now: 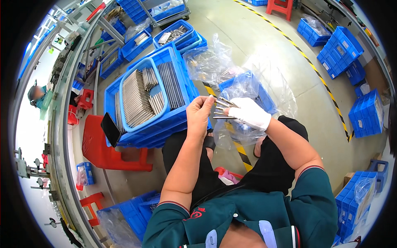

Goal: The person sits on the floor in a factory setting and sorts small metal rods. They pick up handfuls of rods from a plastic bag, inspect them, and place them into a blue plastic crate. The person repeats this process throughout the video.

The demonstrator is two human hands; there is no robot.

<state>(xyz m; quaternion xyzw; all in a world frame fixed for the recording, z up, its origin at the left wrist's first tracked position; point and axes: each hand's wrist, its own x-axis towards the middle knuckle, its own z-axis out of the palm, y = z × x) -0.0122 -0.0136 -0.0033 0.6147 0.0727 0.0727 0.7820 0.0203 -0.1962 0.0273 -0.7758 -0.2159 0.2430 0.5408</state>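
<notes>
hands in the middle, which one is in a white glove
The right hand, holding the metal rods; its back is covered in white, while the left hand shows bare skin.

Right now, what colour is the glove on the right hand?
The glove is white; it shows best in the head view, the only one here.

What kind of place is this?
Probably a factory workshop: there are blue plastic crates, rows of slim metal rods, and black-and-yellow floor tape.
</notes>
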